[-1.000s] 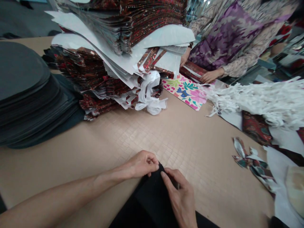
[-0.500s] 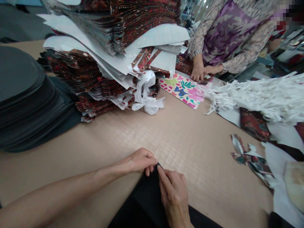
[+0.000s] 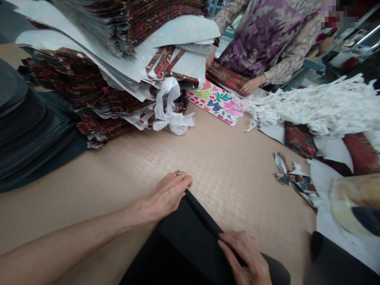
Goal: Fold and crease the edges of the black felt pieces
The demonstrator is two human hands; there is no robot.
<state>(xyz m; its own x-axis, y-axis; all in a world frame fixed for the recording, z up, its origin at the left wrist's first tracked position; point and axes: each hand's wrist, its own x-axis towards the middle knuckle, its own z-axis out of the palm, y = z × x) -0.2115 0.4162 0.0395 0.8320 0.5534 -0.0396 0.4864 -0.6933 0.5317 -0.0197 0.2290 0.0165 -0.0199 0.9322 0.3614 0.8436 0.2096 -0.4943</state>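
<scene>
A black sheet of fabric [image 3: 181, 241] lies at the bottom middle of the head view, with a narrow strip folded over along its upper right edge. At the far corner of that edge, my left hand [image 3: 169, 194] is closed on the fabric, a ring showing on one finger. Lower down the same edge, my right hand [image 3: 245, 253] grips the fold between thumb and fingers. Part of the fabric runs out of view at the bottom, and some of it is hidden under my right hand.
Stacked dark round-edged pieces [image 3: 32, 138] stand at the left. Behind are tall piles of patterned cloth [image 3: 118, 91] tied with a white strip [image 3: 175, 114]. Across the table [image 3: 208, 158], a co-worker [image 3: 261, 43] handles patterned cloth near a floral board [image 3: 218, 105]. White strips [image 3: 320, 109] and scraps [image 3: 297, 178] lie right.
My right hand has slid down along the edge, away from my left hand, and more of the fold shows between them. The co-worker's hands have moved apart. The view has shifted somewhat.
</scene>
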